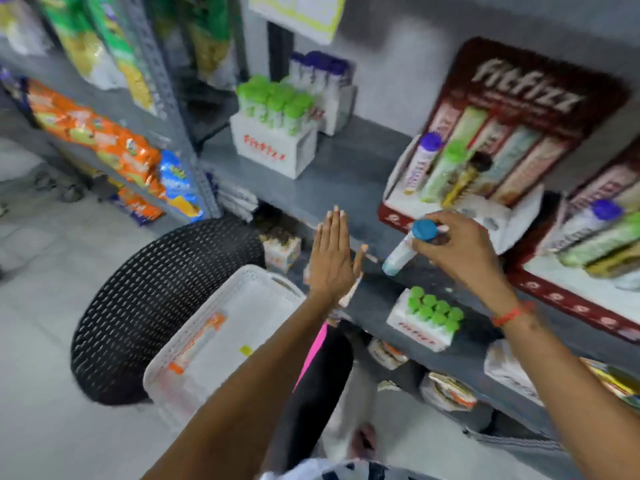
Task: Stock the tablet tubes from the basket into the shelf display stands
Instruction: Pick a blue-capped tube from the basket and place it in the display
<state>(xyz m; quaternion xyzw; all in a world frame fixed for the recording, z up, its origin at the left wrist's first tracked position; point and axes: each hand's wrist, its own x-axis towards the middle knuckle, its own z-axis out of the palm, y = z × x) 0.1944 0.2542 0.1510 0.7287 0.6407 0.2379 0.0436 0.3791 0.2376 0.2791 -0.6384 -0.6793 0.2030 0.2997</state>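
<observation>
My right hand (457, 251) grips a white tablet tube with a blue cap (403, 249), held tilted just below the front edge of the red display stand (478, 133). That stand holds a purple-capped, a green-capped and a yellow tube. My left hand (330, 254) is flat and open, fingers together, above the white basket (207, 317). An orange tube (197, 341) lies in the basket. A second red stand (588, 237) at the right holds several tubes.
White boxes of green-capped tubes (273, 133) and purple-capped tubes (322, 81) stand at the shelf's left. Another box of green-capped tubes (426, 317) sits on the lower shelf. A black woven stool (156, 299) carries the basket. Snack bags (104, 133) fill the left rack.
</observation>
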